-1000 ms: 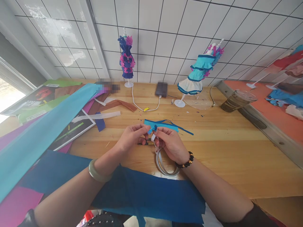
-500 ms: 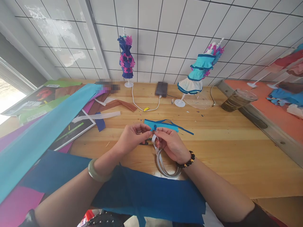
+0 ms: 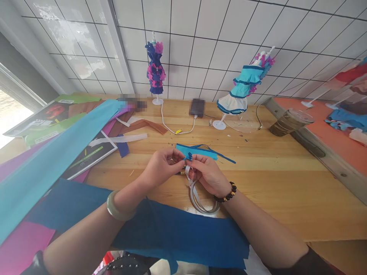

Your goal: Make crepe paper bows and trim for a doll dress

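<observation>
Between the fingertips of both hands is a small gathered blue piece (image 3: 188, 156). My left hand (image 3: 162, 165) pinches its left side, and my right hand (image 3: 208, 172) pinches its right side. A roll of pale tape (image 3: 197, 202) hangs below my right hand, its loose end running up to the fingers. Just behind the hands lies a light blue strip (image 3: 210, 153) with a dark blue edge, beside a narrow dark blue strip (image 3: 226, 157). A dark tool, mostly hidden, lies under the hands.
Dark blue sheet (image 3: 183, 236) spans the front edge. Coloured sheets and a long light blue strip (image 3: 63, 156) cover the left. Two small dressed stands (image 3: 156, 72) (image 3: 241, 89) stand at the back, with a dark box (image 3: 197, 107) on a white cable between them. A lidded cup (image 3: 289, 122) is right.
The view has shifted slightly. Both hands keep their pinch on the small blue piece, with only slight finger movement.
</observation>
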### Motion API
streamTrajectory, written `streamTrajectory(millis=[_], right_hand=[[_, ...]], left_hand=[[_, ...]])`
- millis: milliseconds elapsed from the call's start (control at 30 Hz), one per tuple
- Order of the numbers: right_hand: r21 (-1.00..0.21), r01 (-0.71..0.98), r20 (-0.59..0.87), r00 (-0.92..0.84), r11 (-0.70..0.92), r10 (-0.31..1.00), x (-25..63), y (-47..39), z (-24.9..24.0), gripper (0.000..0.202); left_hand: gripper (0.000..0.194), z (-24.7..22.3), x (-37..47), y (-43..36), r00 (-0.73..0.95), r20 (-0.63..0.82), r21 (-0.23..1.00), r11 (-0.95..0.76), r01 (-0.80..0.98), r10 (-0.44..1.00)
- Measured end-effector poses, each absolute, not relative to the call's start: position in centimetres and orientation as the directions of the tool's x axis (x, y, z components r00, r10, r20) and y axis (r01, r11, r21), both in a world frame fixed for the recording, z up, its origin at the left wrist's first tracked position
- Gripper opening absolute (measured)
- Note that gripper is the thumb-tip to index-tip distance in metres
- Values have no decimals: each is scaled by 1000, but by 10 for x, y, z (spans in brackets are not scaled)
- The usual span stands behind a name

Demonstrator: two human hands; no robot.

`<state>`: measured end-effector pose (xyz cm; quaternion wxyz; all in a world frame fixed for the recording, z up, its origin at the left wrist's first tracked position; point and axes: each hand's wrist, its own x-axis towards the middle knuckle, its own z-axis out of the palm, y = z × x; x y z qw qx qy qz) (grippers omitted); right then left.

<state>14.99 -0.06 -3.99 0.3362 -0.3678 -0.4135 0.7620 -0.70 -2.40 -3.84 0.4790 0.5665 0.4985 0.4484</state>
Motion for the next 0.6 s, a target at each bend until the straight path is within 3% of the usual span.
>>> streamTrajectory(millis=[267, 333, 467, 600], right_hand=[[-769, -286, -337, -579, -572, 742, 153, 3, -39, 20], [-747, -298, -343, -593, -594, 729, 153, 3, -38, 19], [-744, -306, -331, -604, -595, 725, 153, 3, -37, 18], [-762, -286, -326, -606, -581, 726, 152, 2, -38, 19]], left_hand=[[19, -34, -16, -26, 189, 328, 796, -379, 472, 925], [20, -36, -19, -25, 253, 437, 674, -501, 543, 863], [26, -42, -27, -20, 374, 656, 298, -681, 669, 655], [24, -40, -33, -17, 506, 706, 42, -743, 668, 495]])
